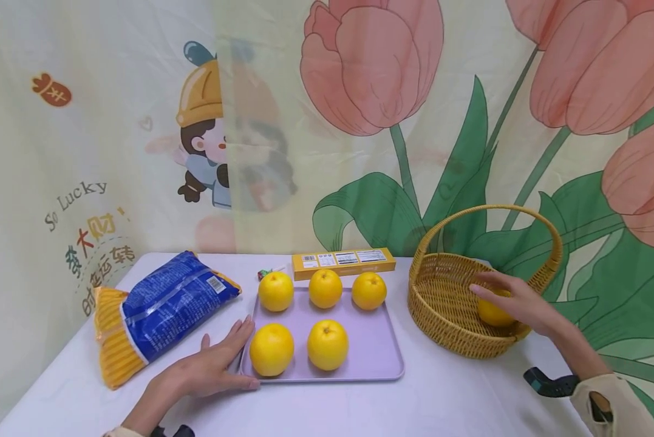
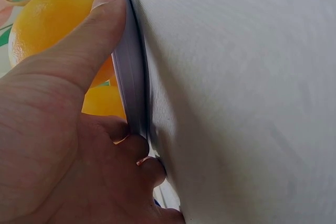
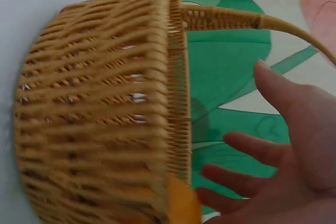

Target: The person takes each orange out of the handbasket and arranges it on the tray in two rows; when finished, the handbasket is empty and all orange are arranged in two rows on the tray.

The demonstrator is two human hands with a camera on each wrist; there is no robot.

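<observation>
Several oranges (image 1: 328, 345) sit in two rows on a lilac tray (image 1: 373, 358), three at the back and two in front. At the tray's left end my left hand (image 1: 209, 367) rests with fingers extended, its thumb along the front left corner; in the left wrist view the thumb lies against the tray's rim (image 2: 128, 72). One more orange (image 1: 493, 311) lies in the right part of a wicker basket (image 1: 441, 325). Just above that orange is my right hand (image 1: 515, 300), its fingers spread and relaxed, with a gap below the palm in the right wrist view.
A blue and yellow snack bag (image 1: 170, 309) lies left of the tray. Behind the tray are a flat yellow box (image 1: 344, 263) and a small wrapped lollipop (image 1: 263, 274). The basket's tall handle (image 1: 490, 207) arches over it. A printed curtain (image 1: 272, 121) hangs behind the white table.
</observation>
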